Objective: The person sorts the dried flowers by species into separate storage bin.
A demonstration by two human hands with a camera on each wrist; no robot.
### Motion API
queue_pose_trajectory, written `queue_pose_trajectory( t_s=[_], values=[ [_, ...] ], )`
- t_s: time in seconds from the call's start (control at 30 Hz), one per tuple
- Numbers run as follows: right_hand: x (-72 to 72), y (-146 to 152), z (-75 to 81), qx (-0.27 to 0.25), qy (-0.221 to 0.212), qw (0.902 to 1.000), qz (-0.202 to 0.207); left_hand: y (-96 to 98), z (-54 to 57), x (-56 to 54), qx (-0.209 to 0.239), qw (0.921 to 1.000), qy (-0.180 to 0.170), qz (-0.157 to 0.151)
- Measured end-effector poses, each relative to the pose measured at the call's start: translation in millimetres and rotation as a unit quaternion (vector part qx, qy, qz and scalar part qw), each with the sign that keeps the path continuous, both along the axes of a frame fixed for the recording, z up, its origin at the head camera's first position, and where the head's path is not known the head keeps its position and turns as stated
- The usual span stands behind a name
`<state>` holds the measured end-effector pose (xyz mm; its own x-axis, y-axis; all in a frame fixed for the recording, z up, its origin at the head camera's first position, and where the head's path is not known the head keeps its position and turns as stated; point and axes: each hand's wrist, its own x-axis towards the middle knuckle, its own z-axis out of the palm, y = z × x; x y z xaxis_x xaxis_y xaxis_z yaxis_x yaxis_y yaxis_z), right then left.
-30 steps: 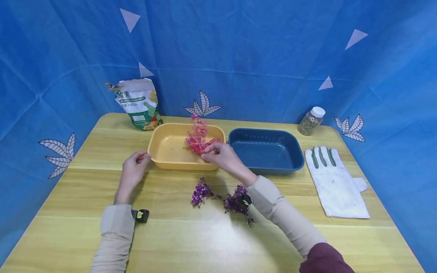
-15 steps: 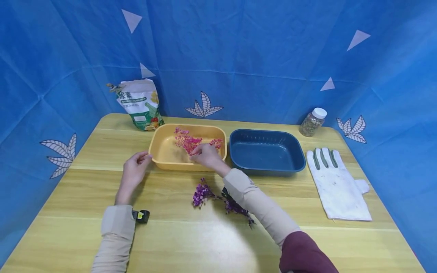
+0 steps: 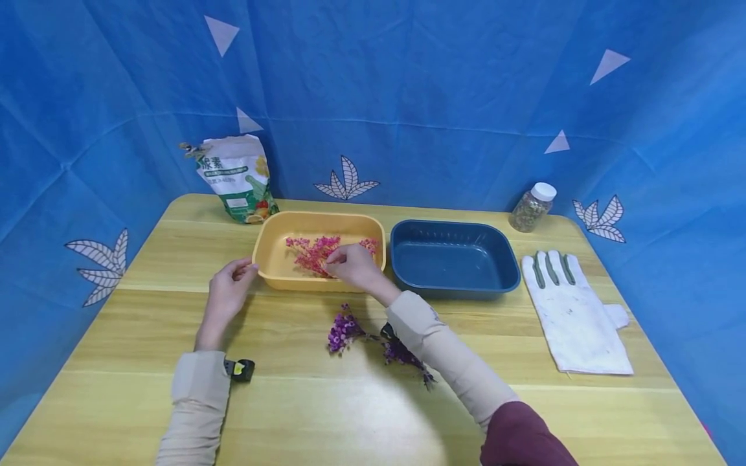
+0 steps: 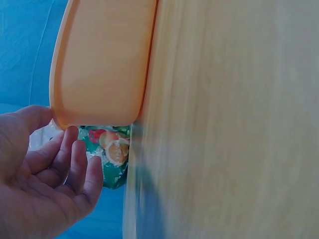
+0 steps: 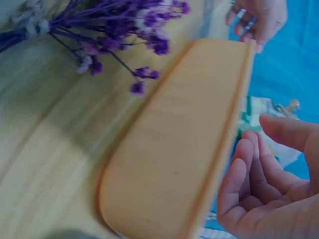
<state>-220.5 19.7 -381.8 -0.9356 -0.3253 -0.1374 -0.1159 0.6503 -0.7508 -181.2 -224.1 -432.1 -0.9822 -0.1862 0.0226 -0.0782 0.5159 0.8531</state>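
A sprig of pink dried flowers [image 3: 313, 252] lies inside the yellow basin [image 3: 319, 283], and more pink blossoms [image 3: 370, 244] show at its right end. My right hand [image 3: 354, 266] is over the basin's front rim at the sprig's stem end. In the right wrist view its thumb and fingers stand apart with nothing between them. With thumb and fingertips, my left hand [image 3: 228, 288] pinches the basin's left front corner. Purple dried flowers [image 3: 344, 331] lie on the table in front; my right sleeve partly covers a second purple cluster [image 3: 402, 355].
A dark blue basin [image 3: 457, 291] stands right beside the yellow one. Farther right lies a white glove [image 3: 574, 323], with a white-lidded jar [image 3: 531, 208] behind it. A printed fertilizer bag [image 3: 237, 181] leans at the back left against the blue curtain [image 3: 466, 77].
My right hand has moved left and laid the pink sprig, upright before, down in the yellow basin and let go of it. The left hand has stayed at the rim.
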Motion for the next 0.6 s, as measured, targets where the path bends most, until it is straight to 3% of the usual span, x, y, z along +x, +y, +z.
queue_pose_trajectory(
  t_s=[0.23,0.6],
  values=[
    [7.7,20,22.1,-0.033,-0.007,0.9993,-0.015,-1.4,0.0,2.0,-0.001,1.0,0.0,0.001],
    [22.9,73,44.5,-0.075,0.037,0.9944,-0.064,0.5,0.1,1.5,0.007,0.9999,0.01,-0.002]
  ],
)
